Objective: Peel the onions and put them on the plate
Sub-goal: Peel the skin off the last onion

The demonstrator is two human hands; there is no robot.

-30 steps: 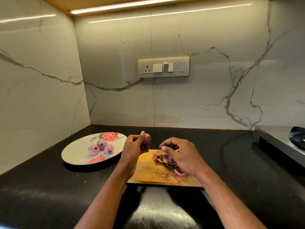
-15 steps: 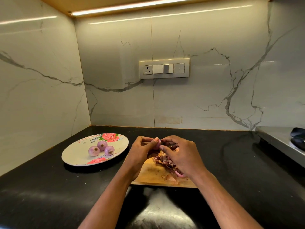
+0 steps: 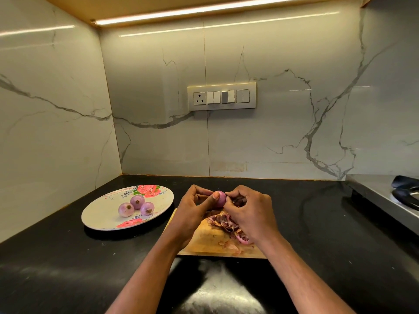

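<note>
Head view, looking down on a black counter (image 3: 68, 257); both hands meet over the far end of a wooden cutting board (image 3: 210, 243), and between them sits one small purple onion (image 3: 220, 199). The left hand (image 3: 192, 211) has its fingers curled round the onion's left side with the thumb pressed on its front; the right hand (image 3: 251, 214) has its fingertips bent in against the onion's right side, seemingly picking at skin, though whether it pinches a flake or only the bulb I cannot tell.

What could go wrong, as I judge it: the onion looks smooth and small, so a hard tug from the right hand could pop it out of the left hand's hold, and it would drop onto the board or roll across the counter; a strip of skin could also tear short and leave a patch behind; and a carry to the plate (image 3: 99, 214) with too loose a hold could knock the three peeled onions (image 3: 136, 206) lying there together near its middle.

The onion is held in the air, touching both hands, above the pile of peels (image 3: 224, 222) on the board; the plate lies to the left, just beside the board and apart from the hands.
</note>
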